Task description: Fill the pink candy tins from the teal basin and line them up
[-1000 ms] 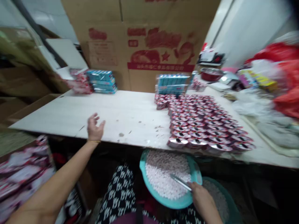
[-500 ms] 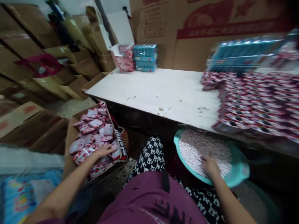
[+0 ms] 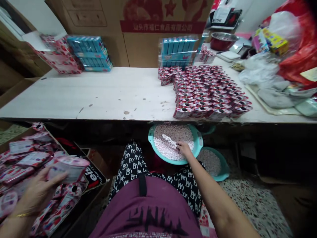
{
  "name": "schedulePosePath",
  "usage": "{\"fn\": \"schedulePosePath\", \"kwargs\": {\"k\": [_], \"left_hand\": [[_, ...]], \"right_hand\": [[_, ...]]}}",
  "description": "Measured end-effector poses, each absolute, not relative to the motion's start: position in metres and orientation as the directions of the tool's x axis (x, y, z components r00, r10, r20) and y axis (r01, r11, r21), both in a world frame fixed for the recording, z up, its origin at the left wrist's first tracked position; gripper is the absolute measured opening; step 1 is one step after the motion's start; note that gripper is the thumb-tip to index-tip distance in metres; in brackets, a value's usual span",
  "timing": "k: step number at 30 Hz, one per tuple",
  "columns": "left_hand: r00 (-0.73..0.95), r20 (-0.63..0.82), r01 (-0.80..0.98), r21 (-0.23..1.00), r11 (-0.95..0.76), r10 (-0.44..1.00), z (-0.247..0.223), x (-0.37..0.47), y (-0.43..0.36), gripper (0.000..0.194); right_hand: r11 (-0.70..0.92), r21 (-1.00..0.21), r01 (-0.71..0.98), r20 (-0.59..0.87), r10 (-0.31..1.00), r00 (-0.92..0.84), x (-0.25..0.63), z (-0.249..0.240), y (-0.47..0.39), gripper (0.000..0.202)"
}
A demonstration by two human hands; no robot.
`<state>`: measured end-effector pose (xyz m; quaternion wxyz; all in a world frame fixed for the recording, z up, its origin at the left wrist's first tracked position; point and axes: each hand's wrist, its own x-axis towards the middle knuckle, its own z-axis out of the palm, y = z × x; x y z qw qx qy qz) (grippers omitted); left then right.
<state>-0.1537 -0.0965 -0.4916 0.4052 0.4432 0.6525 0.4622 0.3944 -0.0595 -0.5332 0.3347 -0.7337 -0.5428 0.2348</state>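
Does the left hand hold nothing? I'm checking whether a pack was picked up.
No, the left hand grips a pink-and-white pack lifted above the carton of packs beside the person.

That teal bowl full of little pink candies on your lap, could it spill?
Maybe. The teal bowl sits at the knees under the table edge, with only the right hand in it, so a knee bump might tip the candies out. The left hand holds a packet loosely; it could slip. The front row of tins stands near the edge and might get knocked.
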Motion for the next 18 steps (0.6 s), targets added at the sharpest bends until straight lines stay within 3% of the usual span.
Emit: {"fn": "schedulePosePath", "kwargs": {"k": [2, 5, 7, 11, 13, 15, 18], "left_hand": [[-0.049, -0.116, -0.079, 0.991, 0.112, 0.992, -0.474, -0.099, -0.089, 0.047], [0.283, -0.045, -0.303, 0.944, 0.134, 0.958, -0.463, -0.003, -0.063, 0.051], [0.367, 0.034, -0.349, 0.931, 0.104, 0.929, -0.465, 0.053, -0.042, 0.049], [0.379, 0.133, -0.354, 0.935, 0.011, 0.916, -0.477, 0.130, -0.011, 0.050], [0.355, 0.076, -0.356, 0.933, 0.060, 0.932, -0.480, 0.154, -0.003, 0.048], [0.338, -0.099, -0.385, 0.893, 0.233, 0.936, -0.482, 0.172, 0.002, 0.041], [0.414, -0.357, -0.459, 0.713, 0.530, 0.837, -0.481, 0.193, 0.003, 0.032]], "right_hand": [[-0.165, -0.755, 0.634, 0.026, 0.960, 0.280, 0.397, -0.522, -0.065, 0.024], [-0.156, -0.765, 0.625, 0.029, 0.961, 0.275, 0.399, -0.500, -0.076, 0.030], [-0.157, -0.772, 0.616, 0.029, 0.959, 0.280, 0.399, -0.483, -0.086, 0.034], [-0.096, -0.764, 0.639, 0.086, 0.965, 0.249, 0.403, -0.445, -0.102, 0.035], [-0.071, -0.746, 0.662, 0.115, 0.966, 0.233, 0.406, -0.429, -0.107, 0.035], [-0.064, -0.732, 0.679, 0.136, 0.962, 0.237, 0.410, -0.418, -0.110, 0.035], [-0.080, -0.716, 0.694, 0.146, 0.954, 0.261, 0.413, -0.409, -0.112, 0.035]]}}
